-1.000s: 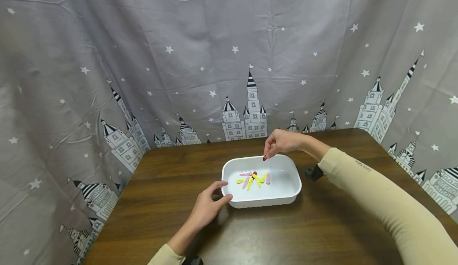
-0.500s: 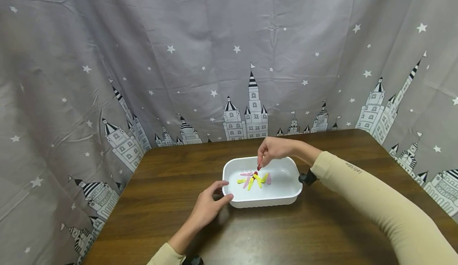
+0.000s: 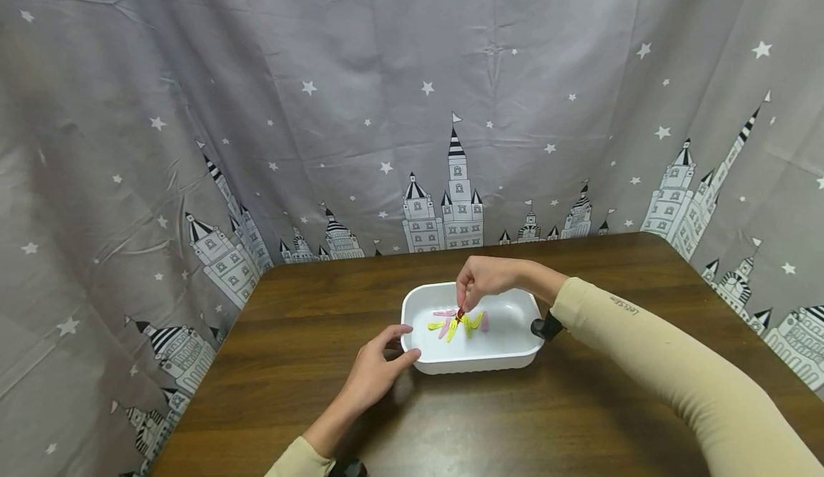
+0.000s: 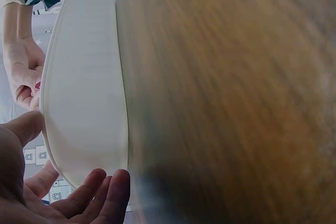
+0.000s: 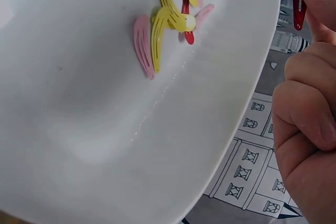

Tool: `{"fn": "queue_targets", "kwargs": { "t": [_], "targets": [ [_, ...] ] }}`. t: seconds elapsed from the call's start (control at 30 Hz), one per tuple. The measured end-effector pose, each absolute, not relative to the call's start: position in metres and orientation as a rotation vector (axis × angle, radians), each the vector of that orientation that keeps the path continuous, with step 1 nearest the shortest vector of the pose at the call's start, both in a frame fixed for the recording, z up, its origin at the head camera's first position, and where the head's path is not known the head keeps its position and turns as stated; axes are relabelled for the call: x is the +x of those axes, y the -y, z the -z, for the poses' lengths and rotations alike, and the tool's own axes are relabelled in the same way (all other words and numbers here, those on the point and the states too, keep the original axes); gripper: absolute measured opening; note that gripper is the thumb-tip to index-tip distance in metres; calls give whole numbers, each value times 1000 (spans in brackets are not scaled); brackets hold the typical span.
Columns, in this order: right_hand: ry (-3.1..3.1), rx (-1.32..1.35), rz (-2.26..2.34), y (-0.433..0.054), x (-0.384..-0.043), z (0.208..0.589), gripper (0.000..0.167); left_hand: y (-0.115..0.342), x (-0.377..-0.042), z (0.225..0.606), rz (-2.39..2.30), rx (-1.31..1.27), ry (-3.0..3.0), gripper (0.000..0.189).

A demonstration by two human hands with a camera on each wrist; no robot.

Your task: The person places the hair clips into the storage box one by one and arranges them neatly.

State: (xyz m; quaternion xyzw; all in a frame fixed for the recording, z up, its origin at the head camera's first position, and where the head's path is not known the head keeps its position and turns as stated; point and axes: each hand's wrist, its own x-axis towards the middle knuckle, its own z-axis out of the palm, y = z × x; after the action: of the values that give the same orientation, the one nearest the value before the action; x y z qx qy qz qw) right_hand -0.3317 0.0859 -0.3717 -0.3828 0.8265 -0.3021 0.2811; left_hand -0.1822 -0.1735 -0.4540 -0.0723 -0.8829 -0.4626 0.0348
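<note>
A white plastic tray (image 3: 476,365) stands on the table, with several yellow (image 5: 157,45) and pink snap hair clips (image 5: 142,45) loosely piled inside. Among them lies a red hair clip (image 5: 189,37), partly covered by a yellow one. My right hand (image 3: 492,277) reaches over the tray's far side, thumb and forefinger pinching another red hair clip (image 5: 298,11) just above the pile. At the tray's left end, my left hand (image 3: 375,371) holds the rim at the near corner, thumb in front and fingers around the outer wall.
The brown wooden table (image 3: 309,320) extends around the tray on all sides. Behind it hangs a grey curtain (image 3: 360,126) printed with castles and stars. A black wrist mount (image 3: 547,325) on the right arm overlaps the tray's right rim.
My right hand has moved down and left, from above the tray's far rim to the hair clips, carrying the red clip. My left hand has stayed at the tray's left end.
</note>
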Motion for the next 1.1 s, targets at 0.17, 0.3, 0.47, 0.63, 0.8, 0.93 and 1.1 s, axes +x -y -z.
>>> {"fn": "queue_targets", "kwargs": {
  "t": [0.17, 0.3, 0.47, 0.63, 0.8, 0.93, 1.1],
  "targets": [
    [-2211, -1024, 797, -85, -330, 374, 4, 173, -183, 453, 1413, -230, 2719, 43],
    [-2216, -1030, 783, -84, -329, 375, 5, 173, -184, 452, 1407, -222, 2726, 43],
    [-2231, -1025, 767, -84, -328, 376, 10, 173, -185, 451, 1408, -215, 2739, 44],
    [-2235, -1009, 788, -87, -327, 376, 13, 171, -185, 452, 1409, -220, 2737, 43],
    [-2252, -968, 832, -91, -323, 371, 6, 170, -185, 452, 1420, -223, 2725, 42],
    [-2258, -940, 878, -98, -321, 365, 7, 170, -186, 452, 1418, -214, 2729, 42],
    [-2284, -905, 928, -110, -319, 361, 8, 171, -184, 453, 1410, -193, 2739, 43]
  ]
}}
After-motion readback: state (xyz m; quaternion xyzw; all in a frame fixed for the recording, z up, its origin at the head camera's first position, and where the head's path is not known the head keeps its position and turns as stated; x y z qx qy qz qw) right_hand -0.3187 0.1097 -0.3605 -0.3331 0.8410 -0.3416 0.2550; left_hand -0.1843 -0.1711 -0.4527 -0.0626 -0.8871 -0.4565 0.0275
